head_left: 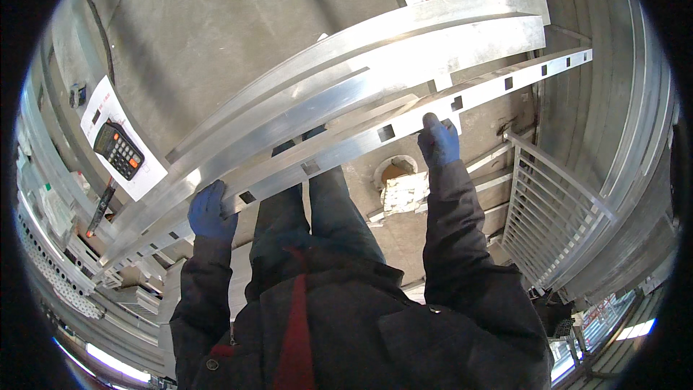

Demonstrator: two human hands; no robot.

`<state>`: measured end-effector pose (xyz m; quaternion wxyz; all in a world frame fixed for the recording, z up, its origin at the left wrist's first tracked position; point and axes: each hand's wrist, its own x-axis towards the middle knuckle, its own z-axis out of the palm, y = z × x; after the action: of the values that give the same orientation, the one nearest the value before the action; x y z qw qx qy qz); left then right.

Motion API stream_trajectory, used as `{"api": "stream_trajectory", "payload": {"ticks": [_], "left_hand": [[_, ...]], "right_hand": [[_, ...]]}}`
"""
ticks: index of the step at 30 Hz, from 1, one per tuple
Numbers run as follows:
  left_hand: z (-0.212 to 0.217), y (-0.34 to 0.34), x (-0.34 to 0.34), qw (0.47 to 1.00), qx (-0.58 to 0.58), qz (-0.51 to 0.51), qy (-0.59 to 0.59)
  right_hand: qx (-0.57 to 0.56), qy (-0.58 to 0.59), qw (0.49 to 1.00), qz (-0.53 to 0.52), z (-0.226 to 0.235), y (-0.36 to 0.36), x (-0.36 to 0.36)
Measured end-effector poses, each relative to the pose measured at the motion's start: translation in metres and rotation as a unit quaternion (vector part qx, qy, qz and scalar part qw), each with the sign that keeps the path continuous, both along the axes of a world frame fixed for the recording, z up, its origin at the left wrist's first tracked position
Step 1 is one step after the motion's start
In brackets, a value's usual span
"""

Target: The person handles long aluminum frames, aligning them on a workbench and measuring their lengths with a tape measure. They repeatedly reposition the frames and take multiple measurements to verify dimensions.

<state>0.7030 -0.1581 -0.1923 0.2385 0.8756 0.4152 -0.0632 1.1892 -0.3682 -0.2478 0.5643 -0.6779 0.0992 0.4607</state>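
Note:
A long silvery metal rail [346, 146] with a row of square holes crosses in front of me, rising from lower left to upper right. My left hand [211, 213], in a blue glove, is closed around its left part. Farther along, my right hand [439, 141], gloved the same way, grips the near edge between two of the holes. Most of the fingers on both hands are hidden by the rail or turned away. Just beyond it lie wider plain metal bars [462, 54], running nearly alongside.
A black calculator [119, 150] rests on a white paper sheet [148, 173] at the left. A slim black tool with a red end [101, 209] lies nearby. At right stands a barred metal panel [556, 209]. A whitish bundle [406, 193] sits on the floor beyond my legs.

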Motion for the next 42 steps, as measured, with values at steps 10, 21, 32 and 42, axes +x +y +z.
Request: {"api": "stream_trajectory", "payload": {"ticks": [10, 21, 32, 42], "left_hand": [[0.002, 0.002, 0.006, 1.000, 0.017, -0.007, -0.023], [-0.002, 0.001, 0.003, 1.000, 0.025, -0.012, -0.013], [-0.006, 0.001, 0.003, 0.999, 0.029, -0.001, -0.026], [-0.004, 0.003, 0.001, 1.000, -0.010, -0.005, 0.016]], "right_hand": [[0.002, 0.009, 1.000, 0.006, 0.004, -0.001, 0.001], [0.023, 0.004, 1.000, 0.006, 0.008, 0.004, 0.001], [-0.003, 0.023, 0.999, 0.026, 0.011, 0.003, 0.003], [0.027, 0.029, 0.999, 0.028, 0.009, 0.002, 0.005]]}}
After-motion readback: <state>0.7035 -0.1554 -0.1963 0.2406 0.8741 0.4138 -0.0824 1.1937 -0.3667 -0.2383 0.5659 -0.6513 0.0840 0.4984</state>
